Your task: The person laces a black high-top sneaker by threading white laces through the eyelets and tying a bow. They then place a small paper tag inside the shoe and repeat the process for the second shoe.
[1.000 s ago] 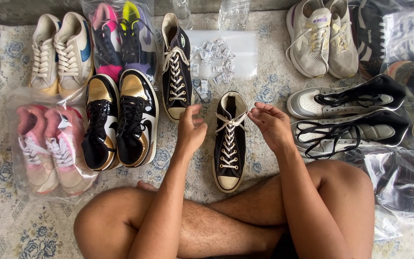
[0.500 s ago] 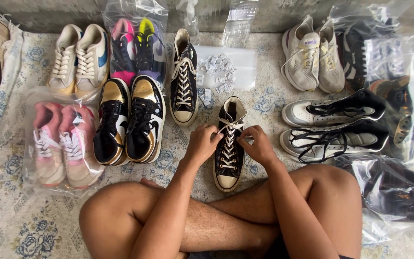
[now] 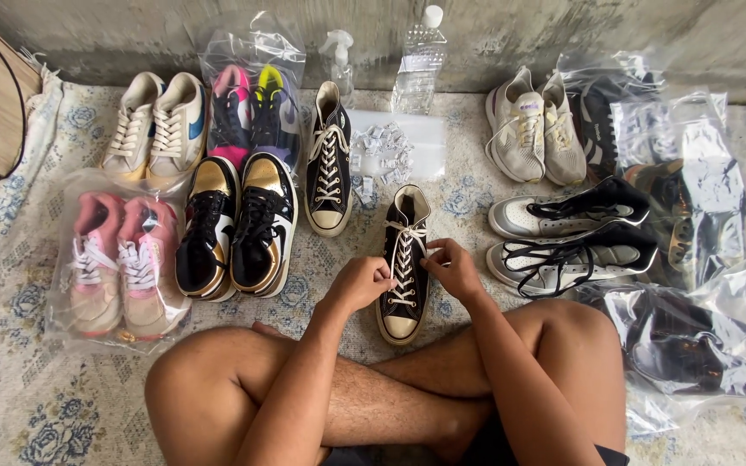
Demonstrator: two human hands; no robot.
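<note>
One black high-top sneaker [image 3: 405,267] with white laces lay on the patterned floor cloth [image 3: 10,406] just ahead of the person's crossed legs, toe cap pointing back at them. Both hands worked its lacing: the left hand [image 3: 361,283] pinched the laces at the shoe's 9 o'clock side, fingers curled shut on them, and the right hand [image 3: 452,267] gripped the laces at its 3 o'clock side, likewise closed. At the shoe's 11 o'clock stood its matching black high-top [image 3: 330,164]. Further toward 9 o'clock sat a black-and-gold pair [image 3: 235,226], then a bagged pink pair [image 3: 114,263]. At 3 o'clock lay two black-and-white sneakers [image 3: 567,233] on their sides. At 12 o'clock, a plastic water bottle [image 3: 420,60] stood by the wall.
</note>
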